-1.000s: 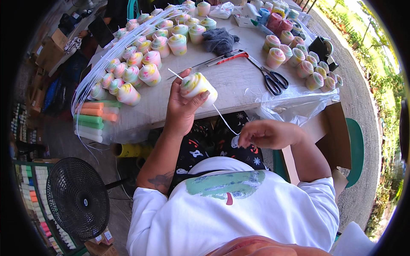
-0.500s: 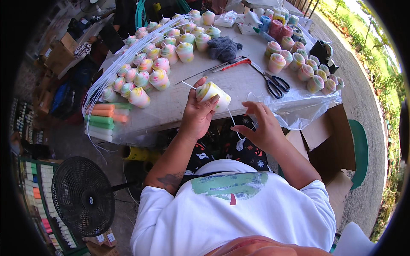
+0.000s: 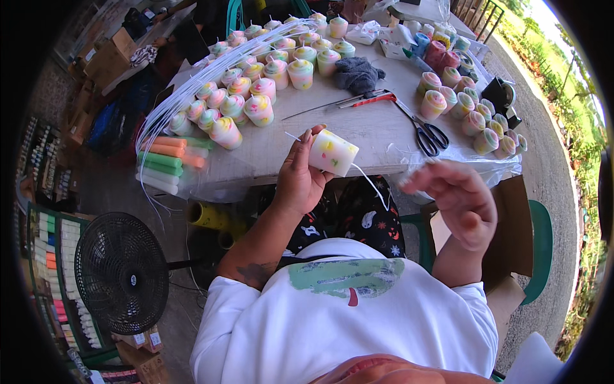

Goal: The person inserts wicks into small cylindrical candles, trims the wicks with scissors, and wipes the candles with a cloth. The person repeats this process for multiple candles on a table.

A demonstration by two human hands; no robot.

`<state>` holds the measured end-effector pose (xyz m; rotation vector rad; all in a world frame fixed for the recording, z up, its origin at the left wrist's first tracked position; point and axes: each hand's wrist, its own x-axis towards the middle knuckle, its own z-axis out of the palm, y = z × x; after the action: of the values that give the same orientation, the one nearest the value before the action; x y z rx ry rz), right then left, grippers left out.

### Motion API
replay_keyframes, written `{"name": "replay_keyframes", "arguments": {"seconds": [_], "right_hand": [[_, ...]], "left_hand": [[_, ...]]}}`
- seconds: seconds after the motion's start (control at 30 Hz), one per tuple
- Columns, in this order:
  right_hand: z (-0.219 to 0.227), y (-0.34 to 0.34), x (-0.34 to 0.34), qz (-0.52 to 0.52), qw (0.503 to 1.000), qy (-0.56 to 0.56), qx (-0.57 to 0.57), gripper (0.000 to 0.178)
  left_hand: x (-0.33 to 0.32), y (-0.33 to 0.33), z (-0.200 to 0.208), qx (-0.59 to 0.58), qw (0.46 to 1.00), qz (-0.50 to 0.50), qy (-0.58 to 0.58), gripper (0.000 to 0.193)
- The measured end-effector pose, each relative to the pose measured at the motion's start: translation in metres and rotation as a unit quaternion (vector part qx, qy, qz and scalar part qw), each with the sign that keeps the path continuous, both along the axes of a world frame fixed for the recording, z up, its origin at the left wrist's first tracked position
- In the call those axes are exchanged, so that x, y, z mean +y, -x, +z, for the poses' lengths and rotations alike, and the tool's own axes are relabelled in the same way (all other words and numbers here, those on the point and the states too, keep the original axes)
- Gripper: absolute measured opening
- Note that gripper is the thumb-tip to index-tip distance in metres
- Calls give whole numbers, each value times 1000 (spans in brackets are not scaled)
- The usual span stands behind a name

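One candle (image 3: pixel 333 153): in the head view it was in the left hand (image 3: pixel 302 180), tipped on its side by the table's (image 3: pixel 377 128) near edge, its flat bottom toward the lower right.
Left hand: its fingers were close in, wrapped around the candle's top end.
Right hand (image 3: pixel 463 200): it was up and off to the right, well apart from the candle. Its fingers were bent and a little spread, and looked like they held nothing.
White string (image 3: pixel 373 177): it came out of the candle's bottom and hung in a curve over the lap (image 3: pixel 358 214).
Hand and string: half a second before, the right hand was at the string. Now it was away, and the candle had turned to show more of its side. That seemed to leave only the left hand doing the holding.
Table edge: it ran near the candle, with clear plastic (image 3: pixel 409 155) by the right hand.
Scissors (image 3: pixel 432 137): they lay past the plastic.
Cardboard box (image 3: pixel 511 227): it stood beside the right arm, so room looked tight there.
Lap: the gap above it, between the hands, seemed the best room for moving.
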<state>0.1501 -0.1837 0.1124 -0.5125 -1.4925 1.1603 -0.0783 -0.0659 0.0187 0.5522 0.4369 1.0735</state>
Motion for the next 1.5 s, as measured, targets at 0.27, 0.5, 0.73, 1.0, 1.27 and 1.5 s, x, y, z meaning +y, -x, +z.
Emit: {"name": "replay_keyframes", "arguments": {"seconds": [0.27,0.5,0.73,1.0,1.27,1.5], "right_hand": [[102,-46,-80,242,925,-260,-131,10],[102,-29,-91,-214,898,-299,-242,18],[106,41,-69,-291,865,-319,-254,11],[111,30,-60,-78,959,-260,-80,8],[116,29,-48,45,986,-159,-38,9],[101,34,-56,74,990,-117,-32,25]], "left_hand": [[12,7,-9,35,999,6,-1,38],[4,-2,-3,31,999,-26,8,36],[0,1,-5,30,999,-37,-8,35],[-1,1,-3,30,999,-37,12,36],[-1,3,0,20,999,-30,9,35],[-4,0,4,23,998,-50,-4,40]]}}
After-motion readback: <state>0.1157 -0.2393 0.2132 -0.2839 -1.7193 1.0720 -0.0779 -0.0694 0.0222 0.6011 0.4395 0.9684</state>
